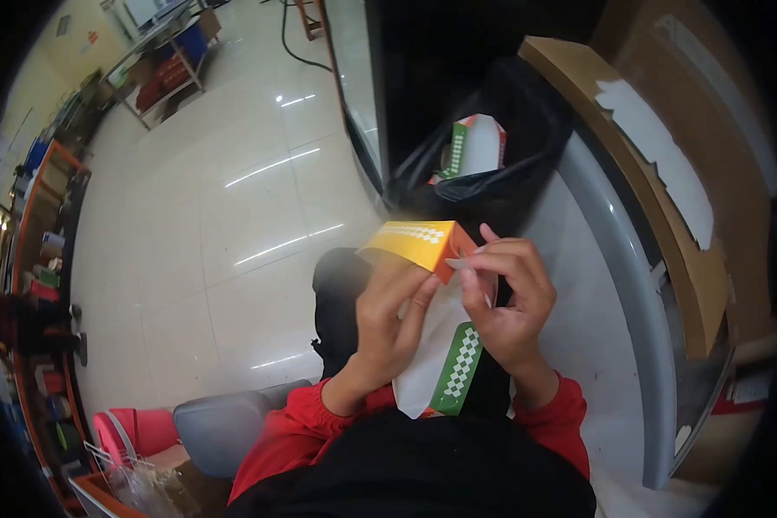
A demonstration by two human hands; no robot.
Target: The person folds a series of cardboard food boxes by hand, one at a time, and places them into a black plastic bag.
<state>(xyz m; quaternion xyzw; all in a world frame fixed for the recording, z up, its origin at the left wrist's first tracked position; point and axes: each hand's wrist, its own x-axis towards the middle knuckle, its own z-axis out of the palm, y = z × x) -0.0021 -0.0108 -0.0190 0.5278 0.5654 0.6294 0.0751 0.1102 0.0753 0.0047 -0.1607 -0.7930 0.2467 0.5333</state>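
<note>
A partly folded paper food carton (430, 350) rests over my lap, with its white inside facing up. One wall is green with white diamonds, and the far end shows yellow and orange panels (414, 243). My left hand (388, 315) grips the carton's left side below the yellow panel, its fingers partly hidden. At the orange end, my right hand (514, 298) pinches a small pale tab (459, 263) between thumb and fingers.
Ahead, a black plastic bag (527, 186) holds folded cartons (483, 147). A cardboard box (630, 155) with white paper stands on the right, beside a curved grey edge (622, 285). A grey chair (222, 432) and pink bag (147, 432) are lower left; shelves line the left.
</note>
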